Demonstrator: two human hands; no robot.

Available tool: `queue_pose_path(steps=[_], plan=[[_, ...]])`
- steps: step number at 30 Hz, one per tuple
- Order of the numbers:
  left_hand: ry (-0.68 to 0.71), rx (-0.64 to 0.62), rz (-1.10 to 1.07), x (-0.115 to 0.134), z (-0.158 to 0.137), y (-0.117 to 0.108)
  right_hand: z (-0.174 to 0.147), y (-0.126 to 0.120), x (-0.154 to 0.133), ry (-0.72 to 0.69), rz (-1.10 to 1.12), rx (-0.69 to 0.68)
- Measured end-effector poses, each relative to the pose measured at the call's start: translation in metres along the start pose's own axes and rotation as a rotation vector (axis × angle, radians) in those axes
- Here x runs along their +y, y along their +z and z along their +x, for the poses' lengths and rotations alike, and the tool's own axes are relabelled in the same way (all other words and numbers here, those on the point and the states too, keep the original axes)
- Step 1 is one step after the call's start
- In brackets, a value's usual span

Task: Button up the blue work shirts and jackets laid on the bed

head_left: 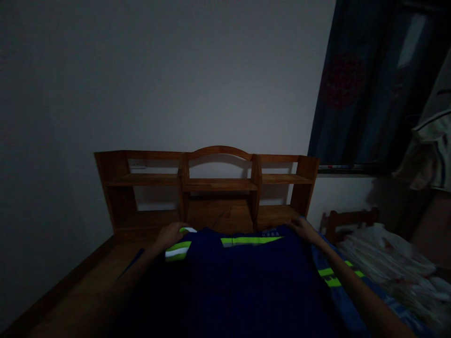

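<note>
Navy garment laid wide before wooden shelf unit, left hand and right hand each pinching its upper edge, fingers nearly together, seemingly spreading-out step; next move probably calls for even tension

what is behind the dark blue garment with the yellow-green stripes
Behind the dark blue garment stands a wooden shelf unit, with a wall beyond. Anything low down, directly behind the cloth, is covered and cannot be seen.
</note>
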State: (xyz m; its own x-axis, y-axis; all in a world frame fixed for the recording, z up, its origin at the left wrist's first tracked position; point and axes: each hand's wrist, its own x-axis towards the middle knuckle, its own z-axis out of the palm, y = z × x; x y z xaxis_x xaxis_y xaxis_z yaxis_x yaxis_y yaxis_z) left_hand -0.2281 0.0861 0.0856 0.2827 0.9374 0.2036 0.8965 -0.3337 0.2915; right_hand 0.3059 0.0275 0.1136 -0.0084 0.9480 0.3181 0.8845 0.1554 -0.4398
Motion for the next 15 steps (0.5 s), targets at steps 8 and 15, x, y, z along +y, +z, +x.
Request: queue_pose_path(steps=[8, 15], plan=[[-0.112, 0.6, 0.177, 0.0, -0.033, -0.088, 0.039, -0.032, -0.051, -0.214, 0.136, 0.56], [-0.085, -0.04, -0.209, -0.055, -0.052, -0.023, 0.026, 0.053, -0.035, 0.007, 0.125, -0.287]])
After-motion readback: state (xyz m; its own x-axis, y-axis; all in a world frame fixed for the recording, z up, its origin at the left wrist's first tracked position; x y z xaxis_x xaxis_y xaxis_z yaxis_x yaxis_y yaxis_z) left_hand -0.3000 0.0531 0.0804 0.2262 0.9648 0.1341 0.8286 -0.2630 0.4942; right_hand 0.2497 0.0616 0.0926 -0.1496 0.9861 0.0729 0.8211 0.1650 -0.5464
